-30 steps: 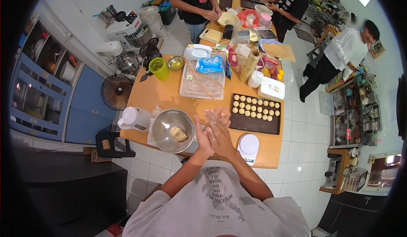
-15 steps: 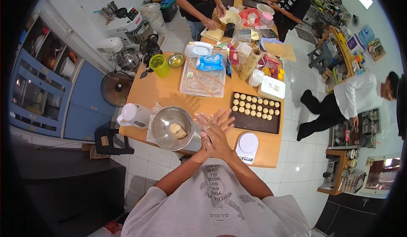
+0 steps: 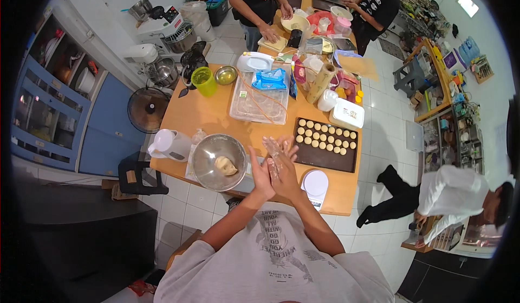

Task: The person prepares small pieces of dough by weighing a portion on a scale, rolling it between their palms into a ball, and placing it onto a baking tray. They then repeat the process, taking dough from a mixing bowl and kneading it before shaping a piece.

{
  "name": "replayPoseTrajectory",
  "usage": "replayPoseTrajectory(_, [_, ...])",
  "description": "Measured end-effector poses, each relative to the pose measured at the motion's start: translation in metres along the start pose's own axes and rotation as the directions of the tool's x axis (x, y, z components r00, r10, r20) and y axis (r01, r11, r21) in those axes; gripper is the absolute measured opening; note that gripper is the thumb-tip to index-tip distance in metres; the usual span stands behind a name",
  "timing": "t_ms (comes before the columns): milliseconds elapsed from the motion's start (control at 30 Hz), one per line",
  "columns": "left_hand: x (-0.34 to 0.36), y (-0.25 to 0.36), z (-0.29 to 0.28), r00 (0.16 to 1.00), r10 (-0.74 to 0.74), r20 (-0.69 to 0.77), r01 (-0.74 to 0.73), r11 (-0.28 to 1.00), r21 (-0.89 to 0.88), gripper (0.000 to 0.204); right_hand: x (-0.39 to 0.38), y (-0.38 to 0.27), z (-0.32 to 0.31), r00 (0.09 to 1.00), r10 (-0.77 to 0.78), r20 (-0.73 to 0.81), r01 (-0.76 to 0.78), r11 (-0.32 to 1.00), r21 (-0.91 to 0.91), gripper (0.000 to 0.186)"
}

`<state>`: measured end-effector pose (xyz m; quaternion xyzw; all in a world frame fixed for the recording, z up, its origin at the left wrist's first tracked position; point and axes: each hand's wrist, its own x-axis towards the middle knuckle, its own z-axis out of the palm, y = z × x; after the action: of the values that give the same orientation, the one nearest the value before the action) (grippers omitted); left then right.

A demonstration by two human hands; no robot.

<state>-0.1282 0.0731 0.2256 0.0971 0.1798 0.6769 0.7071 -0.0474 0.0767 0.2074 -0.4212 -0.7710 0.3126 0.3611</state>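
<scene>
My left hand and my right hand meet palm to palm above the table's near edge, fingers stretched and smeared with pale residue; what, if anything, lies between the palms is hidden. Just to their left is a steel bowl containing a lump of pale dough. A dark tray of several small round dough pieces lies beyond them to the right. Nearer, on that same side, is a white kitchen scale.
A white kettle flanks the bowl. A plastic container, green jug and other supplies crowd the wooden table. Two co-workers work at its far end; another person is at the right beside shelves.
My hands rub against each other, their fingers shifting slightly. The person in white has moved toward the lower right. The far co-worker's hands have lowered toward a board.
</scene>
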Motion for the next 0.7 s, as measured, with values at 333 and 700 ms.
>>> replayPoseTrajectory(333, [-0.01, -0.013, -0.014, 0.997, -0.079, 0.0, 0.079, 0.99, -0.119, 0.092, -0.005, 0.012, 0.014, 1.0, 0.019, 0.0, -0.019, 0.998, 0.061, 0.048])
replayPoseTrajectory(700, [-0.002, -0.008, -0.009, 1.0, -0.025, 0.013, 0.026, 0.999, -0.038, 0.092, 0.001, 0.011, -0.015, 0.993, -0.114, 0.034, 0.111, 0.991, 0.077, 0.045])
